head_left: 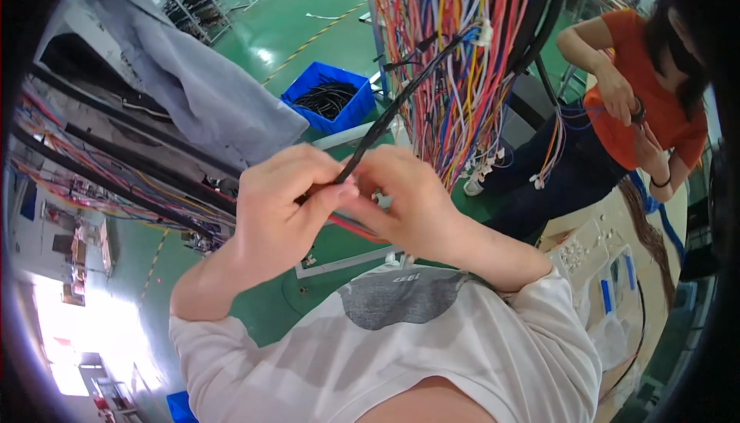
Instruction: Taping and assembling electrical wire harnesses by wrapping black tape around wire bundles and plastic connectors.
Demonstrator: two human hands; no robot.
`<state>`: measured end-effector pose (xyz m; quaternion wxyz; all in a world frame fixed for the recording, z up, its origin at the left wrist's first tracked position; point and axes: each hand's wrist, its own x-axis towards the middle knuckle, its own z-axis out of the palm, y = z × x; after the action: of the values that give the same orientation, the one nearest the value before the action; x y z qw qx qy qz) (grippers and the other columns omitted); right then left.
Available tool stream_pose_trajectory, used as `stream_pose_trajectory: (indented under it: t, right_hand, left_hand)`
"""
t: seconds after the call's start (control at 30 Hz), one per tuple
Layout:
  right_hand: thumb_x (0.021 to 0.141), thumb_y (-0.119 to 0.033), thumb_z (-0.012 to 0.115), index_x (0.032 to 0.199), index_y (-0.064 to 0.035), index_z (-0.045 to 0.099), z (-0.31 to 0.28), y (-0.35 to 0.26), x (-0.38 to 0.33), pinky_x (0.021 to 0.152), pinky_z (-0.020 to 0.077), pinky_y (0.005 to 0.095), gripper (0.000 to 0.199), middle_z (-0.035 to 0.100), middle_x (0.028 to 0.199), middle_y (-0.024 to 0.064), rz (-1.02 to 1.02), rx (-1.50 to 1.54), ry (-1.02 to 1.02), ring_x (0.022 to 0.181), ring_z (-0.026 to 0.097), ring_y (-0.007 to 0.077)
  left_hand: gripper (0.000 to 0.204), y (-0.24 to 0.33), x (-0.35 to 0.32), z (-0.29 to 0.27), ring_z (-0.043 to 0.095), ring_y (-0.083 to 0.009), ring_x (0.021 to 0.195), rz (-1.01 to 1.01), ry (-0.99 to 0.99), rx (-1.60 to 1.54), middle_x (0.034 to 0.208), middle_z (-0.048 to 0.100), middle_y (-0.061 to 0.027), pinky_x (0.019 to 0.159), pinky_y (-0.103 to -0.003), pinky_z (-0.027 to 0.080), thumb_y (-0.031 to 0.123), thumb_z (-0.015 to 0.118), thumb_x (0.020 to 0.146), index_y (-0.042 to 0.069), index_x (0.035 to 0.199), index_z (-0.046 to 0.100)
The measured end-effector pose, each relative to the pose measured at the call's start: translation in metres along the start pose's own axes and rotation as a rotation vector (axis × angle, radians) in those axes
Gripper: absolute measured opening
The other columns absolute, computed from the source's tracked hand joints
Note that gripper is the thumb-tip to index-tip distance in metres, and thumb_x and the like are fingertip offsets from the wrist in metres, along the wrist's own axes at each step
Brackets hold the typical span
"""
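My left hand (281,207) and my right hand (405,199) meet at the picture's middle, fingertips pinched together on a black sleeved cable (385,118). That cable runs up and to the right into a hanging bundle of coloured wires (455,60). Red wires (356,229) poke out below my fingers between the two hands. Both hands are closed around the cable's lower end, which the fingers hide. My white sleeves fill the lower part of the view.
A person in an orange top (655,107) stands at the right, handling wires. A blue crate of black cables (327,97) sits on the green floor. A wire harness board (92,161) covered partly by grey cloth lies at the left. A table with small parts (609,269) is at the right.
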<state>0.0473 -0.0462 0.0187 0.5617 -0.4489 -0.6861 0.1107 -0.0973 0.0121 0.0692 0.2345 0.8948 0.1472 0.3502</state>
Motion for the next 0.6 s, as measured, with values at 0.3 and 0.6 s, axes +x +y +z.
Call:
stream_pose_trajectory:
  t: [0.3, 0.6]
  right_hand:
    - [0.070, -0.010, 0.061, 0.070, -0.0054, 0.055, 0.009, 0.018, -0.011, 0.054, 0.0386, 0.0348, 0.007, 0.048, 0.054, 0.0097, -0.095, 0.251, -0.260, 0.055, 0.050, 0.0271]
    - [0.077, -0.012, 0.057, 0.078, -0.0008, 0.057, -0.044, 0.075, -0.059, 0.059, 0.0402, 0.0278, 0.011, 0.054, 0.071, 0.0063, 0.705, 0.044, -0.561, 0.068, 0.053, 0.0163]
  left_hand:
    - [0.014, -0.001, -0.024, 0.002, 0.054, -0.0267, 0.055, 0.067, -0.178, 0.134, 0.067, 0.055, -0.0120, 0.048, -0.031, 0.043, 0.002, 0.064, 0.068, -0.001, 0.075, 0.053]
    - [0.008, 0.004, -0.017, -0.039, 0.052, -0.0205, 0.053, -0.228, -0.214, 0.121, 0.061, 0.052, -0.0101, 0.047, -0.027, 0.038, 0.002, 0.062, 0.068, -0.002, 0.071, 0.055]
